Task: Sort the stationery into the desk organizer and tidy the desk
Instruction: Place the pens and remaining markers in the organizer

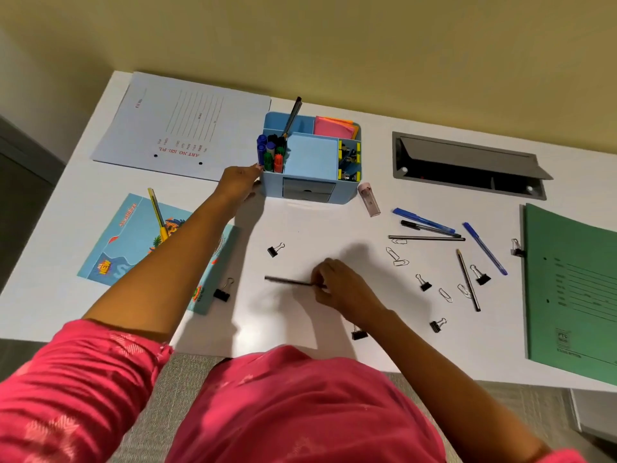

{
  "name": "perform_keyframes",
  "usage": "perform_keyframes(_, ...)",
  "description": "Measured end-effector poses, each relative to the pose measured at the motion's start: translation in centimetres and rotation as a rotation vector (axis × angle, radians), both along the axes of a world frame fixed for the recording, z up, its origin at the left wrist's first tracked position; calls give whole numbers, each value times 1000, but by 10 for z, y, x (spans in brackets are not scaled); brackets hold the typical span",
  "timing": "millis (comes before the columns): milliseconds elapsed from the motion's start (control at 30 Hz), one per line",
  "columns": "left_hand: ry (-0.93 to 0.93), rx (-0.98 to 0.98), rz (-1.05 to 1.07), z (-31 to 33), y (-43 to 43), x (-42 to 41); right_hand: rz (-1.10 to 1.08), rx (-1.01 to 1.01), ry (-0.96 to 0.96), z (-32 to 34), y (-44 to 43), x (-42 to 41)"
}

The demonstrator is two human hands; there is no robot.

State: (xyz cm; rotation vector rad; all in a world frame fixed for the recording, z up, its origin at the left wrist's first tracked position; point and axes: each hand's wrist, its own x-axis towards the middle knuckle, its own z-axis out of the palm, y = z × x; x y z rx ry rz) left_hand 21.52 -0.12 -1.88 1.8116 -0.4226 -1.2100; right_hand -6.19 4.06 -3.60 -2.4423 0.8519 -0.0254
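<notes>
A blue desk organizer (347, 192) stands at the back middle of the white desk (300, 225), holding markers, sticky notes and clips. My left hand (238, 183) rests against its left side with the fingers relaxed. My right hand (337, 285) pinches a dark pencil (288, 281) low over the desk's middle. Right of it lie several pens (424, 221), two more pencils (468, 280), paper clips (397, 257) and several black binder clips (424, 284). One more binder clip (275, 250) lies left of my right hand.
A white file (187, 125) lies at the back left, a blue booklet (133, 235) with a yellow pen (157, 212) under my left arm. A green folder (571, 289) lies at the right edge. A grey cable hatch (467, 165) is open behind the pens. A pink eraser case (369, 199) lies by the organizer.
</notes>
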Motion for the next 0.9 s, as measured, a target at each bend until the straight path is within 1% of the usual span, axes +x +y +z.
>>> perform_keyframes(67, 20, -12, -13, 0, 1, 2, -78, 71, -70, 11, -13, 2)
perform_keyframes(133, 30, -21, 6, 0, 2, 0, -210, 136, -207, 25, -26, 11)
perform_keyframes(200, 30, -25, 34, -2, 2, -3, -325, 56, -353, 38, -42, 23)
perform_keyframes(267, 21, -28, 60, -3, 3, -5, -371, -36, -498, 52, -59, 36)
perform_keyframes(300, 10, -29, 70, -5, 2, -6, -382, -35, -566, 59, -67, 42)
perform_keyframes(333, -2, -29, 75, -5, 2, -6, -407, 8, -622, 67, -75, 50)
perform_keyframes(400, -26, -28, 87, -7, 3, -7, -524, 123, -669, 84, -91, 70)
perform_keyframes(433, -40, -25, 90, -7, 3, -7, -576, 131, -688, 90, -99, 80)
perform_keyframes(533, -65, -28, 94, -10, 6, -7, -595, 57, -771, 100, -119, 108)
perform_keyframes(600, -99, -36, 100, -13, 8, -9, -567, 28, -773, 99, -128, 122)
perform_keyframes(700, -159, -29, 106, -11, 9, -15, -525, 21, -713, 94, -137, 141)
perform_keyframes(800, -199, -31, 100, -13, 8, -18, -457, -35, -610, 84, -146, 155)
perform_keyframes(900, -212, -34, 113, -14, 8, -18, -390, -37, -520, 73, -152, 163)
